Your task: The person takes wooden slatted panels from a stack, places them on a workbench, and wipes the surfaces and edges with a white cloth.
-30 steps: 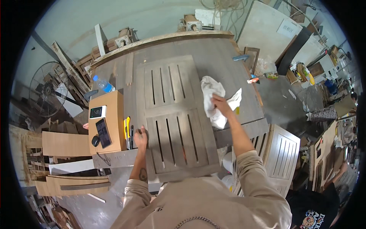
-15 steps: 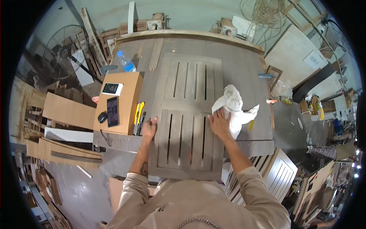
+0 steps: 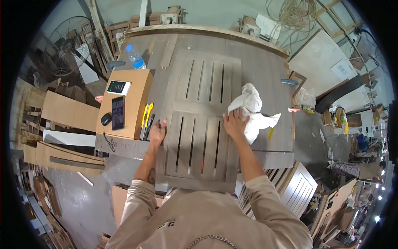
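A grey-brown slatted wooden door panel (image 3: 195,107) lies lengthwise in front of me on the workbench, its near end close to my body. My left hand (image 3: 157,133) is closed on the panel's left edge, thumb at the rim; its other fingers are partly hidden. On the right side of the panel my right hand (image 3: 235,124) rests palm down with fingers apart, its fingertips against a crumpled white cloth (image 3: 251,112). A yellow utility knife (image 3: 146,115) and dark pens (image 3: 148,128) lie just left of my left hand.
Left on the workbench (image 3: 265,62) is a cardboard box (image 3: 134,99) bearing two phones (image 3: 118,112) and a black mouse (image 3: 106,119). A water bottle (image 3: 135,57) stands behind it. More slatted panels (image 3: 296,189) lean below right; a fan (image 3: 68,45) stands at left.
The view has shifted slightly, so the bench and panel sit a little higher and more to the left. Both hands keep their places on the panel and by the cloth.
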A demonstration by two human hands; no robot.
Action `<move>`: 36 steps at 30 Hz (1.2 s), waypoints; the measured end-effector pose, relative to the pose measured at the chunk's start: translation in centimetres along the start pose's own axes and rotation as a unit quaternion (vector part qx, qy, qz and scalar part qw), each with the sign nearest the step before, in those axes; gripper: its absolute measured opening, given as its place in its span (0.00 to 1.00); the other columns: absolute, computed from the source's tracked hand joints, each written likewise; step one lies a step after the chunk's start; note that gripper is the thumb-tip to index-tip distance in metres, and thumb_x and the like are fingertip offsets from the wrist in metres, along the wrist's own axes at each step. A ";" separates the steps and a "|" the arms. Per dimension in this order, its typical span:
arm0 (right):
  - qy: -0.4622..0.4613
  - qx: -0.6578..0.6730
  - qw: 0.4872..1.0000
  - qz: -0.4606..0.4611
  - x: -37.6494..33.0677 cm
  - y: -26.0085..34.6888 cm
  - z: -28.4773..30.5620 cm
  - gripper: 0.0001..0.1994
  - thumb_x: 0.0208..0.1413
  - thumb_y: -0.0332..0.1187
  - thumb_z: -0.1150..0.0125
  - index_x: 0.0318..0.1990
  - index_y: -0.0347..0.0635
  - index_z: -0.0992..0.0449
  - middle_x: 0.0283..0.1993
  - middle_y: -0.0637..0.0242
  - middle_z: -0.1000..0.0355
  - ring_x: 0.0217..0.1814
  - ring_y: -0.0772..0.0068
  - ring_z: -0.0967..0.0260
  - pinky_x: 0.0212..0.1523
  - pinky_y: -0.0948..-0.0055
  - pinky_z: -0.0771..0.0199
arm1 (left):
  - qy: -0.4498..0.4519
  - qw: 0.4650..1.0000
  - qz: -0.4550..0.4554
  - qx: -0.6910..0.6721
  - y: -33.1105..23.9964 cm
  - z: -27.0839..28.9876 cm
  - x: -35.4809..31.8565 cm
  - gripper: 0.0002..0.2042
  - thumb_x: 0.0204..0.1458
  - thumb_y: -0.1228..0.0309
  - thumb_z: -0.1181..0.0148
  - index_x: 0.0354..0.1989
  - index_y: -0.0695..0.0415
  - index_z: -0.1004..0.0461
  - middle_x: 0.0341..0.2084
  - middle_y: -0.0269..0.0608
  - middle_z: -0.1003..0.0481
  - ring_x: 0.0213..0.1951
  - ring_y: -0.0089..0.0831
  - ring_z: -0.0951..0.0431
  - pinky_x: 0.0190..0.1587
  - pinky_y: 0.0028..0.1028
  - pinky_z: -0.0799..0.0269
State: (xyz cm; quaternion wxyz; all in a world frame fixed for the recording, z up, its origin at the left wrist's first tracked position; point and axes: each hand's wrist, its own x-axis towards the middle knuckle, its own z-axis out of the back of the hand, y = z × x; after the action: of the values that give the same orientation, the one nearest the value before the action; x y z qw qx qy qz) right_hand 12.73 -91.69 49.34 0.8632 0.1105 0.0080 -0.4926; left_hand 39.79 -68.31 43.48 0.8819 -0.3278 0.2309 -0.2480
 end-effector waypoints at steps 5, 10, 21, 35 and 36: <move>-0.015 -0.016 1.000 -0.008 -1.8 -1.0 -0.9 0.31 0.65 0.53 0.65 0.64 0.36 0.39 0.72 0.57 0.49 0.77 0.52 0.67 0.66 0.29 0.75 | -0.019 1.000 -0.010 0.021 -1.8 -0.9 0.2 0.37 0.55 0.38 0.53 0.47 0.70 0.29 0.40 0.69 0.26 0.49 0.59 0.27 0.51 0.42 0.33; -0.005 -0.020 1.000 -0.013 -0.2 0.2 -0.7 0.32 0.64 0.55 0.66 0.64 0.37 0.38 0.71 0.56 0.48 0.77 0.52 0.65 0.67 0.29 0.73 | 0.009 0.999 -0.008 0.032 0.6 -0.2 0.6 0.36 0.56 0.40 0.56 0.48 0.70 0.29 0.39 0.68 0.26 0.48 0.61 0.28 0.50 0.44 0.32; -0.010 0.015 1.000 -0.005 -1.6 0.3 -0.5 0.30 0.64 0.54 0.63 0.61 0.39 0.34 0.71 0.58 0.47 0.77 0.53 0.64 0.67 0.31 0.72 | -0.028 0.998 -0.017 0.056 0.2 -0.4 0.4 0.37 0.57 0.39 0.58 0.49 0.70 0.30 0.40 0.70 0.27 0.50 0.61 0.28 0.51 0.44 0.33; -0.016 0.011 0.999 -0.030 -2.6 -0.9 -1.1 0.29 0.64 0.54 0.62 0.63 0.44 0.35 0.72 0.59 0.51 0.77 0.51 0.67 0.67 0.29 0.80 | 0.036 0.997 -0.006 0.068 -0.5 -0.2 1.2 0.39 0.56 0.37 0.59 0.52 0.70 0.32 0.44 0.70 0.28 0.52 0.59 0.29 0.55 0.43 0.35; -0.032 -0.005 0.999 -0.024 -1.2 -1.1 -0.9 0.28 0.64 0.53 0.62 0.61 0.44 0.33 0.72 0.57 0.51 0.77 0.52 0.66 0.67 0.29 0.79 | 0.024 0.998 -0.030 0.041 -0.9 0.0 1.0 0.38 0.56 0.38 0.58 0.49 0.71 0.31 0.43 0.70 0.27 0.52 0.59 0.29 0.54 0.43 0.34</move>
State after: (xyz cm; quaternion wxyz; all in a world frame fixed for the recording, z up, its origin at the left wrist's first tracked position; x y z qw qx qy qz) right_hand 11.24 -90.99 48.39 0.8515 0.0904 -0.0142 -0.5163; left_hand 40.26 -69.50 43.83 0.8808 -0.2921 0.2323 -0.2913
